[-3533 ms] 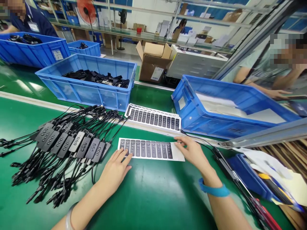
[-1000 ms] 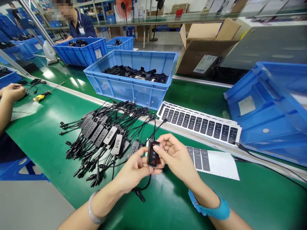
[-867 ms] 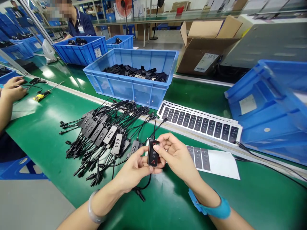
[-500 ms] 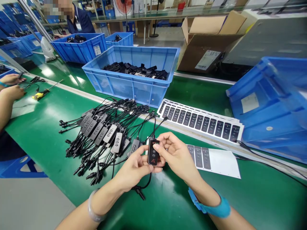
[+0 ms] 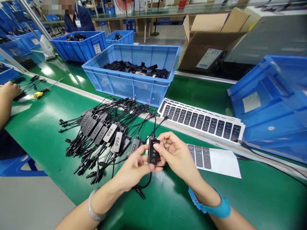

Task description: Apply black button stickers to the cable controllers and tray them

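1 blk ctrlr point(image 5: 153, 157) in 2 hands point(image 5: 134, 166) point(image 5: 177, 157)

The left forearm point(image 5: 78, 215) and right forearm point(image 5: 236, 222) angle inward. The left hand point(image 5: 134, 167) is curled in a grip, thumb in front; the right hand point(image 5: 178, 158) meets it, thumb reaching leftward, fingers bent.

Factory workshop with parts-filled bins point(image 5: 124, 83)

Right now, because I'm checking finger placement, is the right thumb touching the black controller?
Touching. The head view shows the right hand with its thumb laid over the upper front face of the black controller.
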The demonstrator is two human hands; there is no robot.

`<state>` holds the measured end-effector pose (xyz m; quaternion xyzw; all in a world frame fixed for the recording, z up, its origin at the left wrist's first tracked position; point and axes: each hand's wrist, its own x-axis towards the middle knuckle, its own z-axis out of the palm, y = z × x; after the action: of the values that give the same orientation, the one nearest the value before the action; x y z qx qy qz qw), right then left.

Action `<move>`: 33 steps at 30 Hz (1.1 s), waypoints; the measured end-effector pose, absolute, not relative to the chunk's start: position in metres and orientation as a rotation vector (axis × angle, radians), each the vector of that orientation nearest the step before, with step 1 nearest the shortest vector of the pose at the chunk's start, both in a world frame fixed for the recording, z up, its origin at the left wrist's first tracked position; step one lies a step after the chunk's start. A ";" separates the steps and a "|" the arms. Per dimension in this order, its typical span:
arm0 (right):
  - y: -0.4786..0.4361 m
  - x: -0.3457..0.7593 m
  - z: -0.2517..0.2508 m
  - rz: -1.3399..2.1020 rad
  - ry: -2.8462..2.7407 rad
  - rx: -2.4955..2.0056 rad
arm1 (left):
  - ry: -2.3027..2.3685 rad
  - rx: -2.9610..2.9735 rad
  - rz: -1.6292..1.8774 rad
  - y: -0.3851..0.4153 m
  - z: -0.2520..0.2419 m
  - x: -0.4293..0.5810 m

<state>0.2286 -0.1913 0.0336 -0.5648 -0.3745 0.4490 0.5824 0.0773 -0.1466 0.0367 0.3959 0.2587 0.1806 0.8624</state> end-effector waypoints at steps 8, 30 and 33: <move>-0.193 0.226 0.031 1.020 -0.860 -1.390 | 0.572 0.889 0.391 -0.150 0.036 0.078; -0.191 0.230 0.023 0.888 -0.946 -1.547 | 0.612 0.944 0.394 -0.151 0.034 0.079; -0.191 0.232 0.029 1.053 -1.016 -1.558 | 0.594 0.925 0.383 -0.150 0.035 0.079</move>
<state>0.2323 -0.1912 0.0289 -0.6391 -0.4168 0.4317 0.4811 0.0792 -0.1500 0.0345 0.4368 0.2807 0.1809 0.8353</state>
